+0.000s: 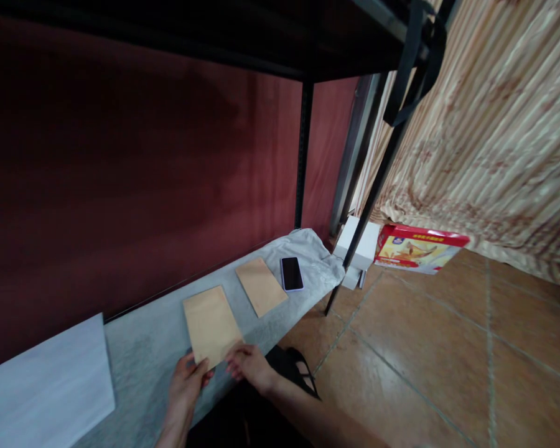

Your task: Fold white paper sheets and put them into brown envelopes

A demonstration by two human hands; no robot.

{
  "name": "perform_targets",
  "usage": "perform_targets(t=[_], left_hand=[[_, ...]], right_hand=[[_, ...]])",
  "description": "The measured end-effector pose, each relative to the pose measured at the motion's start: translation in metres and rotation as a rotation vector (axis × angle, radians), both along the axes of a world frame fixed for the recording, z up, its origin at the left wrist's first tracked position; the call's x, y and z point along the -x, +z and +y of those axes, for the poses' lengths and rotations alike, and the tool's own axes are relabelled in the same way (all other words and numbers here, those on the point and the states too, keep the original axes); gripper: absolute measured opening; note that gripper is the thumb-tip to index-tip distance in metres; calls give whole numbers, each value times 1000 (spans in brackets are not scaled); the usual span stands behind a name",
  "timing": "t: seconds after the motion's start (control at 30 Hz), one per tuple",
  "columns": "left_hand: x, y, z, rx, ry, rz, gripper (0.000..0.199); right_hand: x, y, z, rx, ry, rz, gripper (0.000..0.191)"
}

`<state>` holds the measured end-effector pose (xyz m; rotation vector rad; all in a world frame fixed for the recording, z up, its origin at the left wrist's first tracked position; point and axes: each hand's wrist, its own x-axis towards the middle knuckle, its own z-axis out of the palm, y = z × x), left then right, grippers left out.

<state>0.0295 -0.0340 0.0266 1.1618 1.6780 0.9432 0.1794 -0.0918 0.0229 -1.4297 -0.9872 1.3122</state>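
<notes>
A tan rectangular sheet or envelope (212,323) lies over the grey cloth-covered shelf (144,336), its near edge between my hands. My left hand (189,376) grips its near left corner, thumb on top and fingers beneath. At the near right corner, my right hand (247,364) has its fingers bent together against the edge. Just right of it, a second tan piece (261,286) rests flat on the cloth. Beyond that lies a dark-screened phone (292,274) with a light purple edge.
White paper (46,386) covers the shelf's left end. Black rack posts (303,155) rise at the back and right, under an upper shelf. White boxes (361,242) and a red-yellow carton (417,250) stand on the tiled floor by a curtain (494,143).
</notes>
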Motion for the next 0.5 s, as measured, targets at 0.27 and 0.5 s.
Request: perform_targets(t=[0.27, 0.5], left_hand=[[0, 1, -2, 181, -55, -61, 31], [4, 12, -14, -141, -129, 646, 43]], right_hand=[[-41, 4, -11, -561, 359, -1021, 48], [-43, -11, -9, -581, 396, -1091, 52]])
